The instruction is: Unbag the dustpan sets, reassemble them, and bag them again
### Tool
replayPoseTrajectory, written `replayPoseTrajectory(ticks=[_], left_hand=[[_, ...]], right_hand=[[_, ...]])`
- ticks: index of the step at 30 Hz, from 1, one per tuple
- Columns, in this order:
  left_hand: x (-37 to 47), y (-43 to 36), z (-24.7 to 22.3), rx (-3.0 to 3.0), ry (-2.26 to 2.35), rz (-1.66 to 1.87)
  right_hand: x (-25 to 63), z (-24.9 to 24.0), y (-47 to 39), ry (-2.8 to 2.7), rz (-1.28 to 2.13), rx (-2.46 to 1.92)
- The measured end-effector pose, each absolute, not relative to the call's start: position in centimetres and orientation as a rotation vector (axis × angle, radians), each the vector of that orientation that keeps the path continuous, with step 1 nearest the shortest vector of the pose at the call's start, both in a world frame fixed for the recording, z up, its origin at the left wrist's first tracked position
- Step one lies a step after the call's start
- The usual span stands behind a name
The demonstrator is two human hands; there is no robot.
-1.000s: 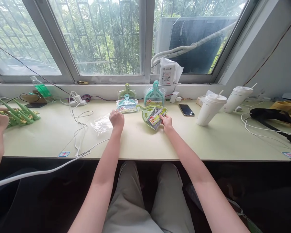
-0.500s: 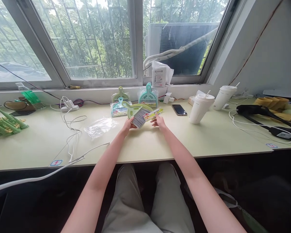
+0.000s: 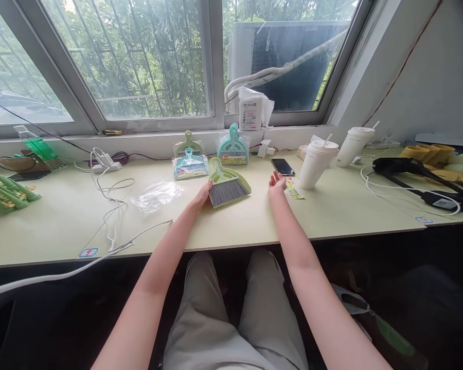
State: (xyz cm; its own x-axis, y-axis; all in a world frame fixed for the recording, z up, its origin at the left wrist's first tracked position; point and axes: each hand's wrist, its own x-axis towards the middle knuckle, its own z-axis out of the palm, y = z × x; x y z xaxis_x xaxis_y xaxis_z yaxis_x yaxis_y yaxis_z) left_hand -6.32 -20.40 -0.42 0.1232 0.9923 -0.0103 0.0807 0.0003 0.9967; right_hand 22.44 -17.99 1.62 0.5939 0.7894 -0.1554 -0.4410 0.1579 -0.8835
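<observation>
A small green dustpan with a grey-bristled brush [image 3: 227, 186] lies on the pale green table [image 3: 332, 216]. My left hand [image 3: 202, 196] touches its left edge near the bristles. My right hand [image 3: 277, 181] is open, palm up, just left of a paper label card [image 3: 294, 188] that lies on the table. An empty clear plastic bag [image 3: 157, 194] lies to the left of my left hand. Three more dustpan sets in bags, one blue [image 3: 190, 166], one green [image 3: 188, 145] and one teal [image 3: 233, 149], stand by the window sill.
Two white lidded cups with straws [image 3: 314, 164] [image 3: 349, 146] and a black phone [image 3: 282, 167] are to the right. White cables and a charger [image 3: 106, 165] lie to the left, with green cone-shaped items [image 3: 7, 192] at the far left. Black equipment [image 3: 420, 172] rests at the far right.
My right hand pulled the label card off the brush set and let it go on the table to the right. My left hand came over from the plastic bag to the dustpan's edge.
</observation>
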Motion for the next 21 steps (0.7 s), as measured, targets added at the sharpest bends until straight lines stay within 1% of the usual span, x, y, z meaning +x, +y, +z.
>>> replayPoseTrajectory(ticks=[3,5,7,9,11,15,18,21], left_hand=[[-6.2,-20.5,-0.3,1.353,1.183,1.073],[-6.0,-20.8,0.1,1.378,1.208,1.082],[-5.7,-21.2,0.6,1.439,1.215,1.098],[-5.3,-21.6,0.9,1.538,1.201,1.138],[-5.0,-21.9,1.1,1.647,1.215,1.217],[-4.3,-22.9,1.3,1.89,1.404,1.276],[-3.5,-23.9,1.5,2.066,1.468,1.238],[-3.1,-24.9,1.8,2.135,1.446,1.321]], right_hand=[[21.8,1.7,-17.8,-0.424,1.02,-1.096],[20.4,1.8,-17.9,-0.553,1.049,-1.131],[18.2,1.9,-18.3,-0.876,0.898,-1.171],[15.8,1.8,-18.9,-1.307,0.649,-1.164],[13.8,1.5,-19.5,-1.582,0.427,-1.106],[11.9,1.2,-20.5,-1.632,0.22,-1.108],[11.7,1.4,-20.9,-1.597,0.169,-1.083],[11.6,1.9,-21.1,-1.635,0.17,-1.028]])
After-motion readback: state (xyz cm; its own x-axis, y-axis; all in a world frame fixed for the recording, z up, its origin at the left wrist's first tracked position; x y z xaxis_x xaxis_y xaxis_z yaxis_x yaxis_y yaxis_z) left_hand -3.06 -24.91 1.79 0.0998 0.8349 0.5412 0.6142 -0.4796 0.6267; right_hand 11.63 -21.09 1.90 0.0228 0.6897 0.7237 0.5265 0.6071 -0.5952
